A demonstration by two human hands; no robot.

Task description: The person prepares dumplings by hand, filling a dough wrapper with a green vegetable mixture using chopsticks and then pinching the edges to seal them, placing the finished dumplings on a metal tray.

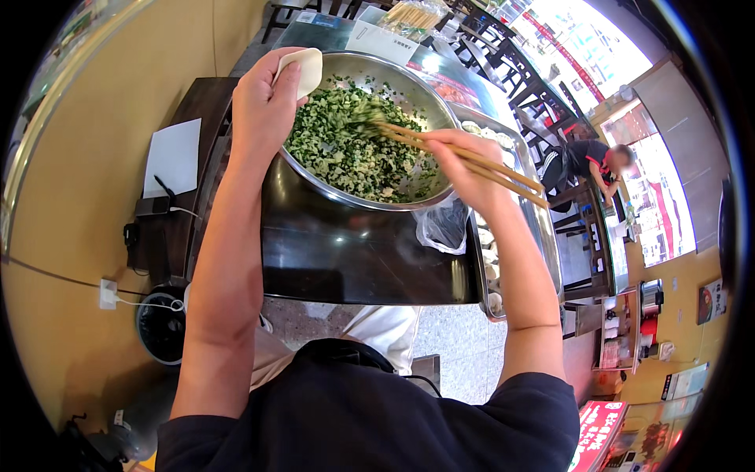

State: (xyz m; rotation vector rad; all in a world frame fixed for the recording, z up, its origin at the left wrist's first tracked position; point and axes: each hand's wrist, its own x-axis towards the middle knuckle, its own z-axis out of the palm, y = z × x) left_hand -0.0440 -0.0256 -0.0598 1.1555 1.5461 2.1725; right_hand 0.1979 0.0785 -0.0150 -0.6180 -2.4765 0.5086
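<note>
A wide stainless steel bowl (377,205) holds a chopped green and pale filling (354,156). At the bowl's left rim, my left hand (268,88) holds a flat pale dough wrapper (309,72) between thumb and fingers. My right hand (463,159) grips a pair of wooden chopsticks (501,171) over the bowl's right side. Their tips reach into the filling, where a blurred clump sits around them. To the right, a long metal tray (551,265) carries several pale dumplings (491,271), partly hidden by my right forearm.
A clear plastic bag (443,227) hangs over the dark table (354,253) below the bowl. Behind stands a white box (382,42) near bagged sticks (413,16). Paper (172,156) lies on a dark bench at left. A seated person (593,162) is at a far-right table.
</note>
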